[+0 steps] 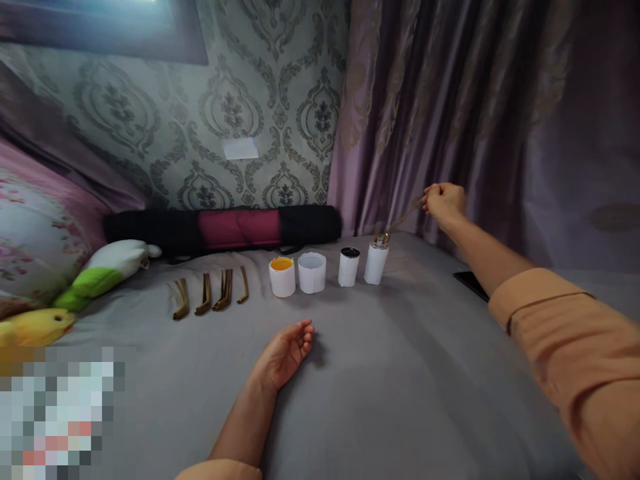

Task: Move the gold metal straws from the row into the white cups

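Observation:
My right hand (444, 203) is raised near the curtain, pinching the top of a thin gold spoon (400, 223) whose tip dips into the rightmost white jar (376, 261). Three more white jars stand in the row: a black-topped one (349, 267), a wider open one (312, 272) and one filled with orange-yellow stuff (283, 276). Left of them lie several gold spoons (210, 295) on the grey sheet. My left hand (287, 353) rests palm-up on the sheet in front of the jars, fingers loosely curled, holding nothing.
A black and maroon rolled bag (225, 229) lies along the patterned wall. Green-white (107, 267) and yellow (35, 327) plush toys and a floral pillow (35, 247) sit at the left. A dark phone (473, 283) lies by my right forearm. A purple curtain (475, 113) hangs at the right.

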`<state>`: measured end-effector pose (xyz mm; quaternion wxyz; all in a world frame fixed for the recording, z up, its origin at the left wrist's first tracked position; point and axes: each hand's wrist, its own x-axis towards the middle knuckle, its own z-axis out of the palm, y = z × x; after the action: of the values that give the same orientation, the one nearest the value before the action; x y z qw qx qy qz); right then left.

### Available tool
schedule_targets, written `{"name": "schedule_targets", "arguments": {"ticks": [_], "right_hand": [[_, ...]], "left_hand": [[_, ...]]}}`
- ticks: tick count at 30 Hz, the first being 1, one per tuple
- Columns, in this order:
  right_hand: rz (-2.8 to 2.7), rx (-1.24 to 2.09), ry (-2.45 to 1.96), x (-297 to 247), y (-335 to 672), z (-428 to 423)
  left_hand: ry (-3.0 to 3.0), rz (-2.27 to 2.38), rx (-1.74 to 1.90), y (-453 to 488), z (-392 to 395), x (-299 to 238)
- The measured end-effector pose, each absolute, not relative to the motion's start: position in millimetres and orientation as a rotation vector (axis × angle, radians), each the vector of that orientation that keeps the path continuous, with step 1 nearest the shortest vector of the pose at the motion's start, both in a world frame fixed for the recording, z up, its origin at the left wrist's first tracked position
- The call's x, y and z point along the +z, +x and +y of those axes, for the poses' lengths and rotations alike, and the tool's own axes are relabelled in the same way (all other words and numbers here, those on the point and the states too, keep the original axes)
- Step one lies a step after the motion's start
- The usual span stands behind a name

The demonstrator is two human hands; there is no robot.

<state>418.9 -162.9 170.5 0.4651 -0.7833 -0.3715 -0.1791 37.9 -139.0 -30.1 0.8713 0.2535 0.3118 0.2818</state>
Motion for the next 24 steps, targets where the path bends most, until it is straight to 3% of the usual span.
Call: {"name": "schedule_targets", "arguments": {"ticks": [24], "right_hand": [[-1.084, -0.374, -1.993, 145, 406, -150]], "left_hand": [[0.533, 0.648, 0.581, 39, -142, -29]]}}
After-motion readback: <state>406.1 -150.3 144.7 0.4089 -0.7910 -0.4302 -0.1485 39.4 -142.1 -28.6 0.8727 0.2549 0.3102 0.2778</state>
